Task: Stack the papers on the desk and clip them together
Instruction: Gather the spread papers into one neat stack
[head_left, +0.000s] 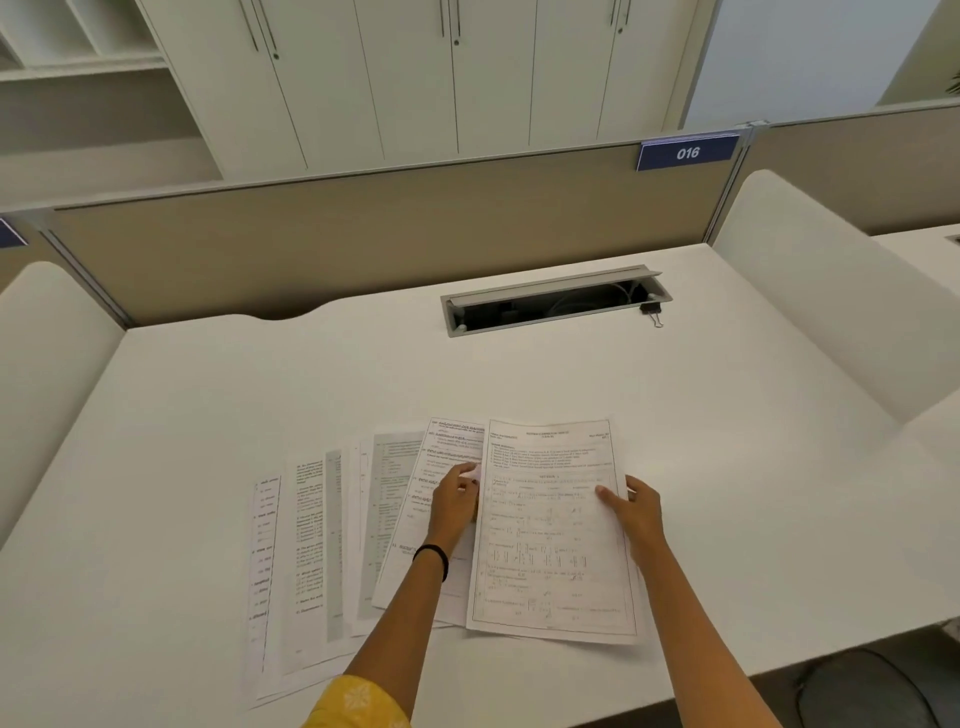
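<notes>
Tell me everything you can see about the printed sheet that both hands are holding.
The white printed paper sheet is portrait, with a thin border and rows of small black text too blurred to read. It sits nearly flat at the right of the fanned pile of papers, overlapping it, over the white desk. The left hand pinches its left edge; the right hand grips its right edge, thumb on top.

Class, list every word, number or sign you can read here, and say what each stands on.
"016": white figures on the blue sign atop the partition.
Print on the top sheet: too blurred to read.
Print on the fanned papers: too small to read.
The second blue sign, at the left edge: cut off, nothing legible.
</notes>
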